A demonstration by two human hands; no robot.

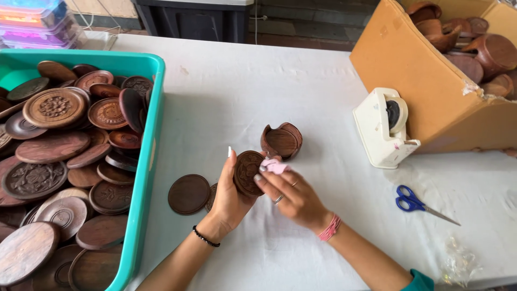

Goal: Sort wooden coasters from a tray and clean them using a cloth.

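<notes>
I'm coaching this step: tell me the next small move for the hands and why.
Probably draw the pink cloth further across the carved wooden disc. The left hand holds the disc upright by its edge, and the right hand presses the cloth only at its right rim, leaving most of the carved face uncovered.

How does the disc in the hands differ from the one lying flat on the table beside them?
The held disc shows a carved face; the table disc looks plain and smooth. The held disc stands nearly on edge in the left hand while the right hand presses a pink cloth to it; the table disc lies untouched. Both are round, dark wood.
</notes>
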